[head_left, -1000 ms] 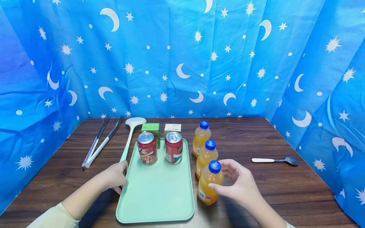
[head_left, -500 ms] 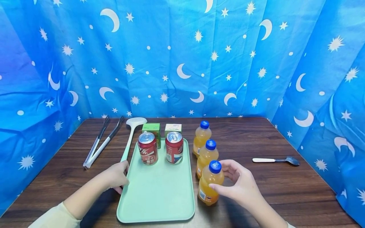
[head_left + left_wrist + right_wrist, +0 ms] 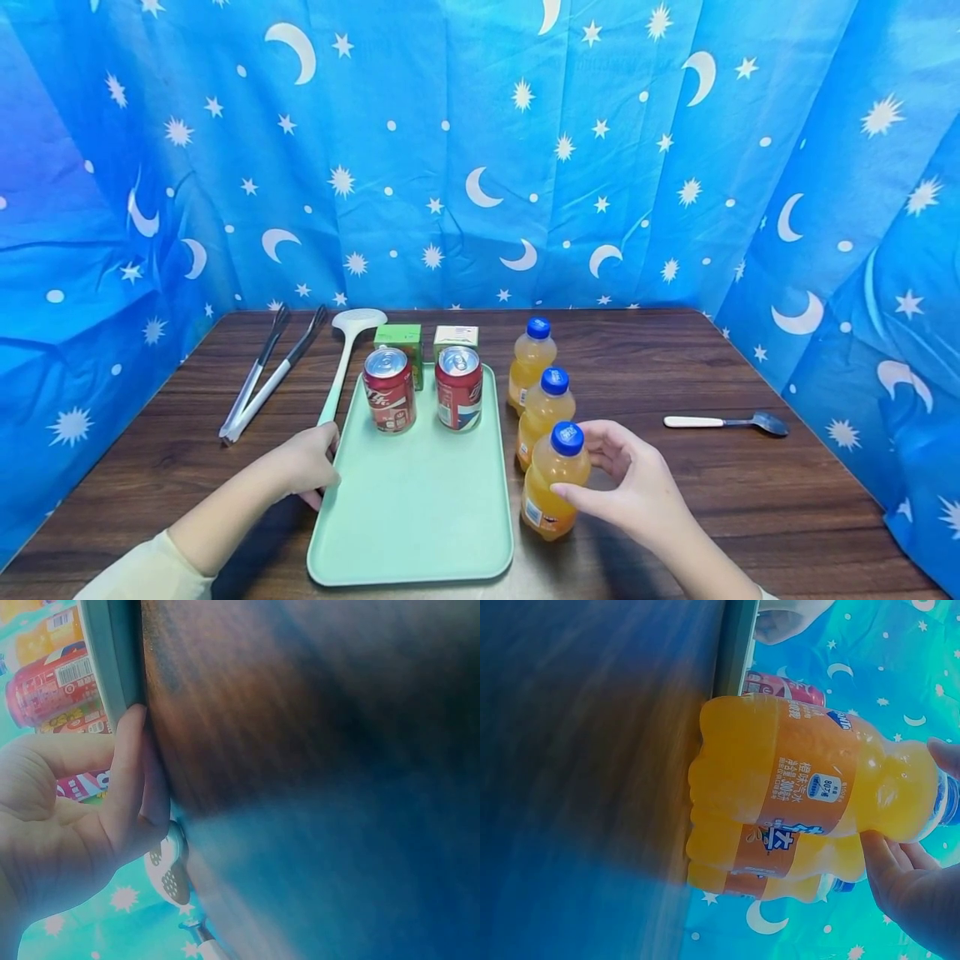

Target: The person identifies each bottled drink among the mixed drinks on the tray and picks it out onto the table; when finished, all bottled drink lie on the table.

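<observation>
My left hand (image 3: 303,462) pinches the left rim of a light green tray (image 3: 411,508), thumb at the top edge and fingers at its outer side. Two red soda cans (image 3: 389,402) stand upright at the tray's far end. Right of the tray, three orange soda bottles (image 3: 534,367) with blue caps stand in a row running away from me. Around the upper part of the nearest bottle (image 3: 551,500), just below its cap, curl the thumb and fingers of my right hand (image 3: 637,492). In the right wrist view that bottle (image 3: 742,765) overlaps the two behind it.
A green box (image 3: 399,337) and a pale-topped box (image 3: 455,336) stand behind the cans. Left of the tray lie a light green slotted skimmer (image 3: 347,358) and metal tongs (image 3: 262,392). A white-handled spoon (image 3: 693,422) lies at the right. A blue star-patterned curtain (image 3: 480,150) surrounds the table.
</observation>
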Available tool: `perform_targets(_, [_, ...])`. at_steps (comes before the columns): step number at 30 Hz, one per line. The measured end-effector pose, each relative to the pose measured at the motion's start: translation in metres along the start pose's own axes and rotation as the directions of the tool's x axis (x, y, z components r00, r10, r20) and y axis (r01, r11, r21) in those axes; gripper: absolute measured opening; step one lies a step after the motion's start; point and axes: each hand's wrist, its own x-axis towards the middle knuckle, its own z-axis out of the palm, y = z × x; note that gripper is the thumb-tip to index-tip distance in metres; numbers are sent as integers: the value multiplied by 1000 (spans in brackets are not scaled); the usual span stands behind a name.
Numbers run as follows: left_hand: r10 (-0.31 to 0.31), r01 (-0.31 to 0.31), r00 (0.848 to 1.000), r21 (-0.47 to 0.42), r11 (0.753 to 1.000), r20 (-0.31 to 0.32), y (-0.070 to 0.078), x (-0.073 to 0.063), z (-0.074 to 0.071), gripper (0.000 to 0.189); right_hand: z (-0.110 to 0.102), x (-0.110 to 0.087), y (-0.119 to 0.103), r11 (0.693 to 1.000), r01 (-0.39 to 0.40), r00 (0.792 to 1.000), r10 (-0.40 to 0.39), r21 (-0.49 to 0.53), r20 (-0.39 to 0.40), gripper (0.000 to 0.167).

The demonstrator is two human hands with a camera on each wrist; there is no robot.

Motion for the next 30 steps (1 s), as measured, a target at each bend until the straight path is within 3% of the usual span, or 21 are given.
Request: perform_targets(30, [-10, 11, 1000, -21, 1000, 16, 1, -1, -1, 31, -3, -1, 1, 998, 63, 998, -63, 2, 28, 51])
